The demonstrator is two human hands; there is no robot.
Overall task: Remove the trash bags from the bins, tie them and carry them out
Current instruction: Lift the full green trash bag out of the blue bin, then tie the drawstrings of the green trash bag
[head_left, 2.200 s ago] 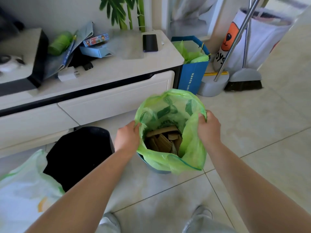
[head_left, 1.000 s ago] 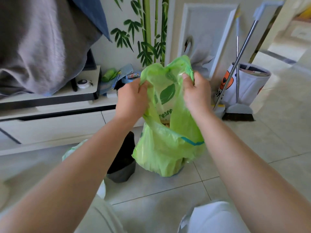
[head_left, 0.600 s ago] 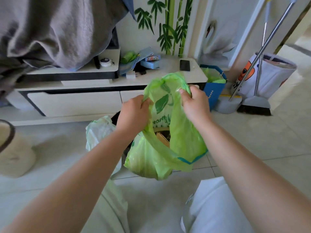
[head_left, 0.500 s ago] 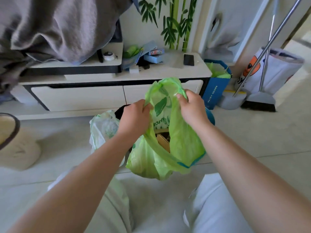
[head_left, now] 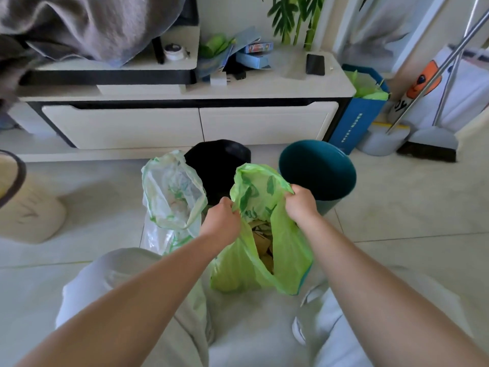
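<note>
The left hand (head_left: 223, 219) and right hand (head_left: 301, 202) each pinch shut on opposite rim flaps of the green trash bag (head_left: 260, 234), whose body hangs below both grips onto the floor; tying likely means crossing these flaps between the hands, above the bag's open mouth.

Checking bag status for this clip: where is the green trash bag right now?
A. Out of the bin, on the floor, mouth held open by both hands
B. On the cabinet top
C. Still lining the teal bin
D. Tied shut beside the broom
A: the green trash bag sits on the floor in front of the empty teal bin, with the left hand and right hand gripping its untied rim.
</note>
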